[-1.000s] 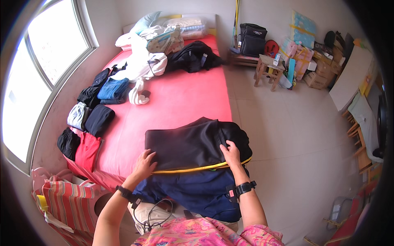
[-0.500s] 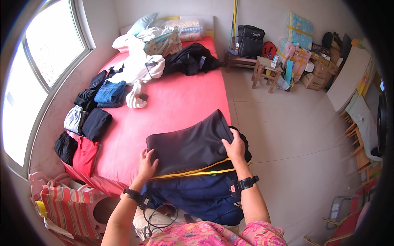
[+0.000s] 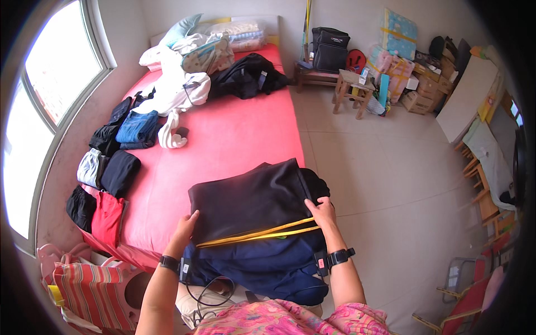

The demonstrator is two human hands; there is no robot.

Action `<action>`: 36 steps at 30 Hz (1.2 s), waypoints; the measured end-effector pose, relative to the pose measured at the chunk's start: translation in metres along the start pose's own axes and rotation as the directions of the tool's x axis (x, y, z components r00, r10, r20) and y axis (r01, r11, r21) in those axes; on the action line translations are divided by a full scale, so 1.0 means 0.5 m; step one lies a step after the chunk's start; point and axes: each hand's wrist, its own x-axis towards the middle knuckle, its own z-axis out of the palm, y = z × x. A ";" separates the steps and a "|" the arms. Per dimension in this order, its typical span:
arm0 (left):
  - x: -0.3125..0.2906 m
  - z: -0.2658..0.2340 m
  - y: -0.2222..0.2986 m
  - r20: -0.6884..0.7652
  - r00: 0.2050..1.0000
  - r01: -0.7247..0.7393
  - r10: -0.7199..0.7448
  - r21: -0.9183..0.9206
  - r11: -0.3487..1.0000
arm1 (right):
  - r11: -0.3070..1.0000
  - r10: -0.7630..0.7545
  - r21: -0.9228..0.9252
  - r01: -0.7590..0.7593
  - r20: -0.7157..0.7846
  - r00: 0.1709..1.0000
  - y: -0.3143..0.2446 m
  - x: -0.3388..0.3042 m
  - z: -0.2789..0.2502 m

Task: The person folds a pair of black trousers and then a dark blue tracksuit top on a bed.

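Both hands (image 3: 184, 228) (image 3: 324, 213) pinch opposite edges of smooth, black, roughly rectangular folded fabric (image 3: 245, 198) with thin yellow piping (image 3: 279, 227).

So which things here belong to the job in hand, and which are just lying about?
Job in hand: black garment, left hand and right hand at its edges; probably navy cloth and folded jeans.

Lying about, it seems: black backpack; wooden stool; cardboard boxes.

Left arm (image 3: 153, 298) and right arm (image 3: 346, 279) stretched forward from the near side, angling inward.
The left hand (image 3: 185, 228) gripped at left, its thumb pointing far and its fingers mostly hidden; the right hand (image 3: 323, 214) pinched at right, thumb toward the far left, fingers bent.
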 end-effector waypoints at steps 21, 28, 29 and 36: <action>-0.091 0.014 0.212 0.105 0.953 -0.243 0.285 -0.304 0.921 | 0.242 0.151 0.970 -0.028 -0.009 0.989 0.127 0.086 0.000; -0.149 -0.182 0.261 0.046 0.852 -0.492 0.522 -0.275 0.826 | 0.117 -0.214 0.984 0.132 -0.105 0.971 -0.112 -0.020 -0.046; -0.146 -0.234 0.239 0.001 0.850 -0.510 0.527 -0.248 0.823 | 0.116 -0.243 0.986 0.122 -0.091 0.966 -0.134 -0.053 -0.034; -0.157 -0.452 0.026 -0.325 0.875 -0.311 0.360 0.192 0.931 | 0.698 -0.051 0.687 -0.200 0.327 0.944 -0.072 -0.202 0.097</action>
